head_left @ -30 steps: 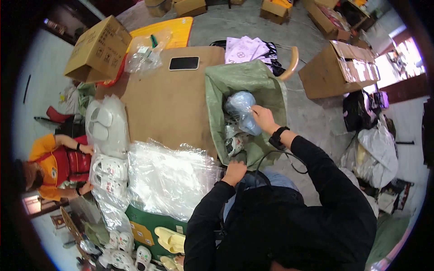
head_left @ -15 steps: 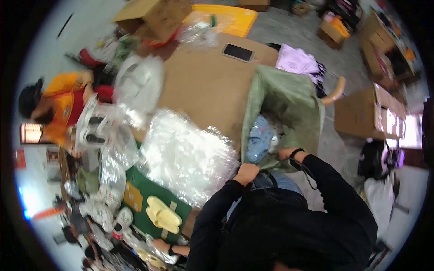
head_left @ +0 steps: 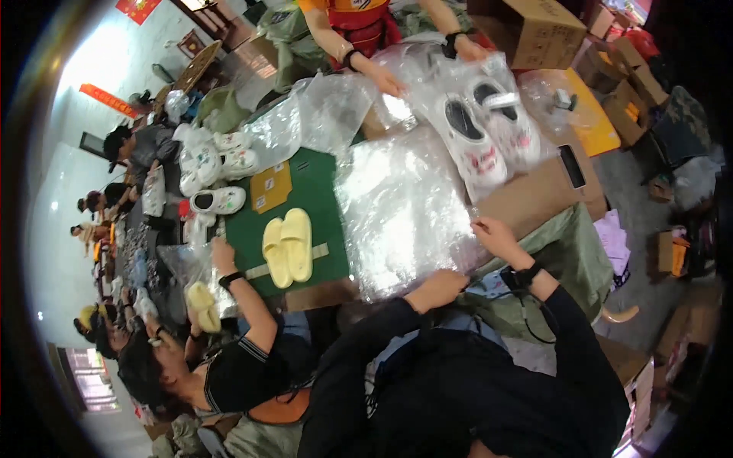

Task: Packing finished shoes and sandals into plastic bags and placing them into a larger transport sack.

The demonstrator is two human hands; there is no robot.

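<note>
My left hand [head_left: 440, 291] is closed at the table's near edge, beside the rim of a green woven sack [head_left: 569, 243]; what it grips, if anything, is hidden. My right hand [head_left: 496, 237] is above the sack's opening, its loosely bent fingers at the right edge of a stack of clear plastic bags [head_left: 401, 206], with nothing seen in them. Just beyond, a clear bag holds a pair of white clogs [head_left: 467, 133] with dark insoles and colourful prints. A co-worker's hands [head_left: 388, 81] reach in from across the table around that bag.
Left of the stack, a pair of yellow slides [head_left: 289, 248] rests on a green mat [head_left: 321, 187]. White clogs [head_left: 217, 200] lie beyond the mat. A co-worker [head_left: 252, 336] sits at my left. A phone [head_left: 571, 166] is on the cardboard [head_left: 527, 187]; an open carton [head_left: 546, 34] stands behind.
My view has swung left. My right hand has left the sack's rim and moved to the stack of bags. The bagged white clogs now lie across the table beyond the stack.
</note>
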